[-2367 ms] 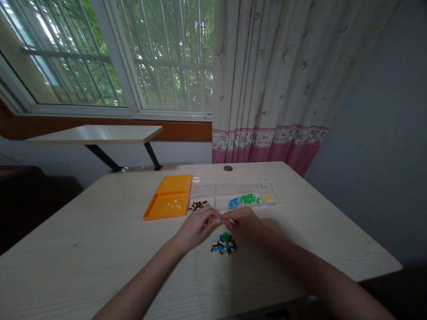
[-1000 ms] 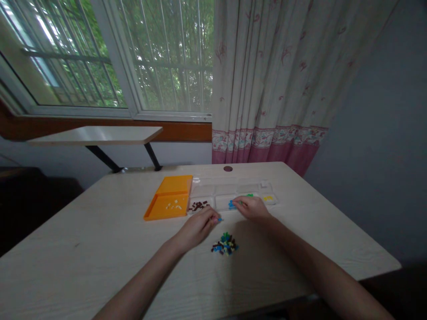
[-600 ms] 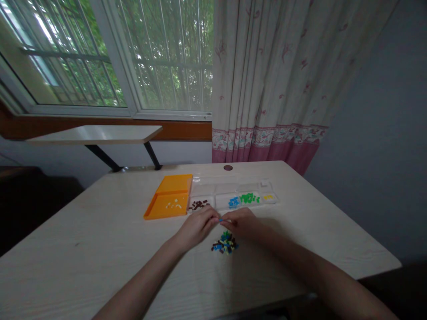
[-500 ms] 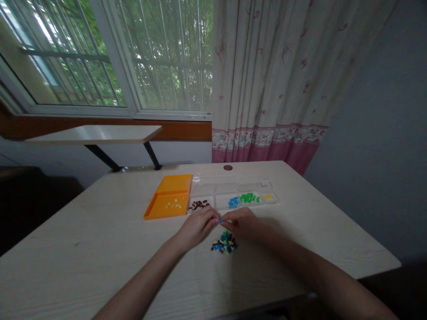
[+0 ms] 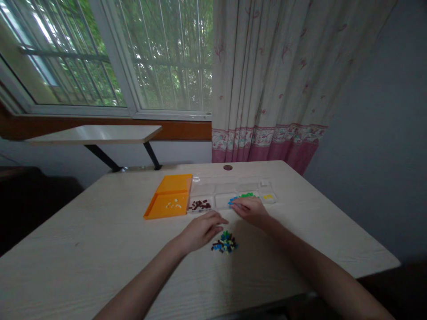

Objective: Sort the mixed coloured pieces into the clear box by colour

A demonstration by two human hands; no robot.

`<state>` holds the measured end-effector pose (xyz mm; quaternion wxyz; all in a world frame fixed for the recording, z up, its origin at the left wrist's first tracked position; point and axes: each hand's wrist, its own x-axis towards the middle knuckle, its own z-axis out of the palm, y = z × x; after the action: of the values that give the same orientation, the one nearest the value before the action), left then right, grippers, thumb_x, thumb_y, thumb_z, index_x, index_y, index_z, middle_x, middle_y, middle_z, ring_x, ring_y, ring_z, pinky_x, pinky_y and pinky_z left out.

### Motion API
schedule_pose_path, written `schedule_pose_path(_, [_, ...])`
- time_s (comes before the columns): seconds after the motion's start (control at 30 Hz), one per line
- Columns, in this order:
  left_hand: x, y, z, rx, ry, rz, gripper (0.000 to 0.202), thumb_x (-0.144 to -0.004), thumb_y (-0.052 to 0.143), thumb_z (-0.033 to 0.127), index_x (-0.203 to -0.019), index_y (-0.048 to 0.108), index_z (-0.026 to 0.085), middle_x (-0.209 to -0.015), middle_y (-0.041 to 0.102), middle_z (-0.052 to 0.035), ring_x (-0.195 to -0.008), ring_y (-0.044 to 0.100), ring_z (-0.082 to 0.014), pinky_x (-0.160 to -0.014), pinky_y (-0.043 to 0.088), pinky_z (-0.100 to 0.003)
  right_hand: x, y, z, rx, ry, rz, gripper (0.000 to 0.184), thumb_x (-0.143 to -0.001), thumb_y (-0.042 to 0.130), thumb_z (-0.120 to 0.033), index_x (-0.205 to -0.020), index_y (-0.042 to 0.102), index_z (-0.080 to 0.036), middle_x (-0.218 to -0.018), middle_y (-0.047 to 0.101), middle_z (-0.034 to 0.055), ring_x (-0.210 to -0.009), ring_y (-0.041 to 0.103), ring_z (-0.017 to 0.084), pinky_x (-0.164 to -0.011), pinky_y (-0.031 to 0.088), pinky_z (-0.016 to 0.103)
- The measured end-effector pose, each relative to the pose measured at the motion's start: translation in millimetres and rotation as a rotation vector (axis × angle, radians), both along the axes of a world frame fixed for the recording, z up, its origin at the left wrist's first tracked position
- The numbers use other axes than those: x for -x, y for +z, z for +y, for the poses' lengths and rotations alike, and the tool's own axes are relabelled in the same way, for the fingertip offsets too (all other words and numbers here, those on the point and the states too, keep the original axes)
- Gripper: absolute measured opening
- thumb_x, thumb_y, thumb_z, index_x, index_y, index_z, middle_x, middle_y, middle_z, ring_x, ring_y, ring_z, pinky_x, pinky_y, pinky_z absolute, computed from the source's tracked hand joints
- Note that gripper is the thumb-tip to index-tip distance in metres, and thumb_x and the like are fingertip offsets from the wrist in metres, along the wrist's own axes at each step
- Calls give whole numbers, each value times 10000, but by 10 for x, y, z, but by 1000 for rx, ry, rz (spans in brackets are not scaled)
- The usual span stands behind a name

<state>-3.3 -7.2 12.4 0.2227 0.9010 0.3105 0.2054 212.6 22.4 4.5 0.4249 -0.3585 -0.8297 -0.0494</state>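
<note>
My right hand (image 5: 251, 211) is over the front of the clear plastic tray (image 5: 220, 202), its fingers pinched together at the small blue bricks (image 5: 232, 200). A blue brick shows at its fingertips and blends with the others there. My left hand (image 5: 202, 231) hovers just left of a mixed pile of small bricks (image 5: 226, 243), thumb and fingers apart, holding nothing. Brown, blue, green and pale pieces make up the pile. Behind my right hand lie green bricks (image 5: 247, 195), partly hidden. Brown bricks (image 5: 200, 204) fill part of the tray's left front compartment.
An open orange case (image 5: 156, 206) with several pale pieces (image 5: 173, 204) adjoins the tray on the left. Yellow pieces (image 5: 267, 197) lie in the tray's right end. A raised shelf (image 5: 100, 133) stands at the table's back left, and a curtain (image 5: 267, 89) hangs behind the table.
My hands have parted. The right one moved forward to the blue bricks in the tray, taking the blue brick from between both hands. My left fingers have opened, staying near the pile.
</note>
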Motion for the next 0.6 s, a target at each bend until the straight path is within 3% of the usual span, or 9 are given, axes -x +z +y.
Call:
schedule_pose_path(0.27, [-45, -5, -39, 20, -37, 131, 229, -854, 429, 249, -1027, 579, 231, -947, 563, -29, -883, 539, -145, -798, 408, -226, -14, 89, -28, -95, -40, 53, 225, -824, 505, -331, -750, 676, -206, -652, 690, 2, -531, 603, 92, -574, 441, 176])
schedule_pose_path(0.6, [-48, -27, -46, 28, -43, 98, 164, -834, 462, 221, -902, 611, 207, -890, 583, -20, -841, 546, -133, -762, 405, -209, -32, 85, -17, -62, -49, 34, 222, -826, 508, -335, -773, 684, -212, -626, 682, -3, -512, 591, 90, -576, 443, 180])
